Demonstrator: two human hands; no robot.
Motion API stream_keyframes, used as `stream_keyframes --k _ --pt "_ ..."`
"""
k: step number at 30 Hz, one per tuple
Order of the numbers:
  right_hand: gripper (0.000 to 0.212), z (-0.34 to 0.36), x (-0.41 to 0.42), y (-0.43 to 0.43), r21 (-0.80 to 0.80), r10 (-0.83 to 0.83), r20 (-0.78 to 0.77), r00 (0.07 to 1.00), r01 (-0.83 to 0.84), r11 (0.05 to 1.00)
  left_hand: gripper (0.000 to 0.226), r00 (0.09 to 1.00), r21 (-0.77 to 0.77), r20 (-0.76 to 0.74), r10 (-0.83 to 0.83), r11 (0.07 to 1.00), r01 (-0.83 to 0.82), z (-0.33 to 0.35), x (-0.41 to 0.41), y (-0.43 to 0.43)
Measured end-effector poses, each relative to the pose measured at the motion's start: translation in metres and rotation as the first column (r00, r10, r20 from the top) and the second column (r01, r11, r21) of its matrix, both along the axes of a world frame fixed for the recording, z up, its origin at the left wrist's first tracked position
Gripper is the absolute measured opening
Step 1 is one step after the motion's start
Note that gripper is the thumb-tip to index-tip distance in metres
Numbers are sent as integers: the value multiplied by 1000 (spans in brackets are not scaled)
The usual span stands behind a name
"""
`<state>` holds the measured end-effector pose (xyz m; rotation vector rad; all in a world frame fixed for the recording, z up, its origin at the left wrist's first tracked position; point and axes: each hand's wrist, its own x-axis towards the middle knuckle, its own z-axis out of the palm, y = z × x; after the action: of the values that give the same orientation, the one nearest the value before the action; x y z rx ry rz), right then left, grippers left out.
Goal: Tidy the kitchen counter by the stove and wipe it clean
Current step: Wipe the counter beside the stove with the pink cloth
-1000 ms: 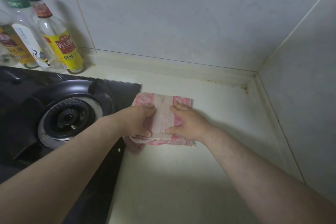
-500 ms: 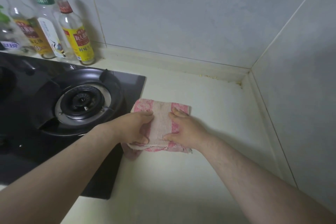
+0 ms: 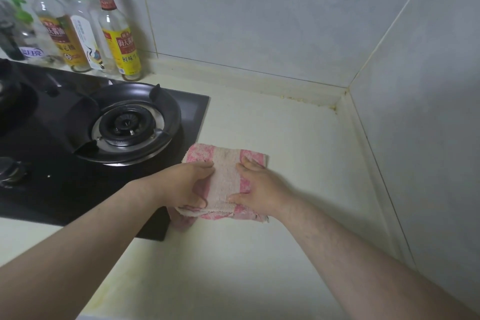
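A folded pink and beige cloth (image 3: 225, 176) lies on the cream counter (image 3: 298, 158), its left edge over the rim of the black stove (image 3: 65, 169). My left hand (image 3: 181, 184) grips the cloth's left side, thumb under the near edge. On the right side my right hand (image 3: 259, 184) presses down, with fingers spread along the cloth's edges. Both hands cover the cloth's flanks; its middle strip shows between them.
A gas burner (image 3: 127, 125) sits on the stove just left of the cloth. Several sauce and oil bottles (image 3: 122, 41) stand along the back wall behind the stove. Yellowish grime (image 3: 306, 100) lines the back corner. Tiled walls close the counter at back and right.
My view has swung left and pulled back, showing more stove and bottles. The hands and cloth have stayed together by the stove's right edge, sliding slightly nearer along the counter.
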<state>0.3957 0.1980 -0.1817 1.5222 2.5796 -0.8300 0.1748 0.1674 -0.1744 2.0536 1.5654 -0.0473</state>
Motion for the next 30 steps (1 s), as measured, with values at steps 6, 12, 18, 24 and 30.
stream_keyframes --k 6,12,18,24,30 --pt "95 3 4 -37 2 17 -2 1000 -17 1000 93 1000 -15 15 15 1000 -14 1 3 -39" --pt "95 5 7 -74 -7 25 5 1000 -25 1000 94 999 -31 38 14 999 -13 1 6 -75" --pt "96 6 7 -101 -25 19 10 1000 -19 1000 93 999 -33 50 9 999 -7 1 7 -102" --pt "95 6 7 -127 -32 13 25 1000 -13 999 92 999 -39 52 12 999 -10 1 8 -130" --pt "95 7 6 -155 -50 0 33 999 1 999 89 1000 -44 26 -16 999 17 4 9 -156"
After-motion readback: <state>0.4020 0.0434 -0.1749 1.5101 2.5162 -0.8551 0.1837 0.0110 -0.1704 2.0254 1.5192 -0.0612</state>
